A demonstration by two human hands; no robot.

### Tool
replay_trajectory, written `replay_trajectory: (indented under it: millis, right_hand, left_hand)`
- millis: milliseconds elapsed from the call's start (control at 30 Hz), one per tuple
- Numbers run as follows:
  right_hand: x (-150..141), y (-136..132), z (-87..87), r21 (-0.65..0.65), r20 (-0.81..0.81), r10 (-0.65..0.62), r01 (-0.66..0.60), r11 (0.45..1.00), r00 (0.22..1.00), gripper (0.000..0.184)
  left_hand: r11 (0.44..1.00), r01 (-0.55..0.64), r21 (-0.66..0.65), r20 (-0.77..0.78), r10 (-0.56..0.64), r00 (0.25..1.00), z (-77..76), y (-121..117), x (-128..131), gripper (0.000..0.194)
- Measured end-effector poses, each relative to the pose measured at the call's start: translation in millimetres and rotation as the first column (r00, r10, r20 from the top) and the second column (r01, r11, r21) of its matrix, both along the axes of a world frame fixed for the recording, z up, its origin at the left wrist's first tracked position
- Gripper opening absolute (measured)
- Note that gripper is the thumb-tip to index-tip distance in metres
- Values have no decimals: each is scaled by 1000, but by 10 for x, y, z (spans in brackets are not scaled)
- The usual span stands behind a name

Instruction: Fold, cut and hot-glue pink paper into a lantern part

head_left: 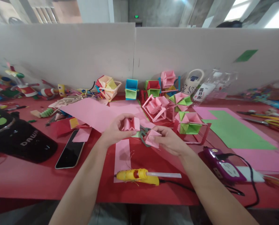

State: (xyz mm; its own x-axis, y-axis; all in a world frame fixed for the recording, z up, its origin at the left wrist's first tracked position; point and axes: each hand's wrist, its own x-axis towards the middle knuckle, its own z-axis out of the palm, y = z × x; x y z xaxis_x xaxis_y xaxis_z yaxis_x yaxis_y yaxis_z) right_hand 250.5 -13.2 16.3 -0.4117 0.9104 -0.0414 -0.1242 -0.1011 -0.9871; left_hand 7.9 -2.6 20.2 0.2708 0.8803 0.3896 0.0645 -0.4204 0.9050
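My left hand (118,128) is closed on a pink folded paper piece (131,124), thumb below and fingers above. In my right hand (169,139) a second pink folded paper piece (153,139) is pinched, slightly nearer to me and apart from the first. Scissors (143,135) with dark grey-green handles lie behind and between the two pieces, partly hidden. Below the hands a yellow glue gun (137,176) lies on its side, a clear glue stick jutting out to the right. Its tip rests on a pink paper strip (122,156).
Folded paper wheels on stands (191,123) crowd the table behind my right hand. A phone (70,150) and a black tumbler (22,137) lie at left. Green paper (237,131), a purple power strip (223,165) and its black cable are at right. A white partition (83,53) closes the back.
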Motion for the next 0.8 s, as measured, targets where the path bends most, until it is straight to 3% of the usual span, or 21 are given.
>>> replay_trajectory:
  millis: [200, 367, 533, 800]
  right_hand:
    - [-19, 34, -26, -29, -138, -54, 50, 998, 989, 21]
    - [-55, 24, 23, -89, -197, -162, 147, 985, 967, 30]
    - [-108, 27, 6, -131, -180, -223, 202, 971, 958, 35]
    - [-147, 16, -31, -147, -165, -211, 187, 971, 963, 44]
  left_hand:
    - [1000, 13, 4, -88, -13, 996, -33, -1, 15, 55]
    - [1000, 4, 27, -202, 2, 979, 17, -65, 65, 51]
    - [997, 13, 72, -304, 10, 953, 56, -127, 150, 49]
    - [996, 9, 87, -296, 17, 955, 101, -170, 215, 48]
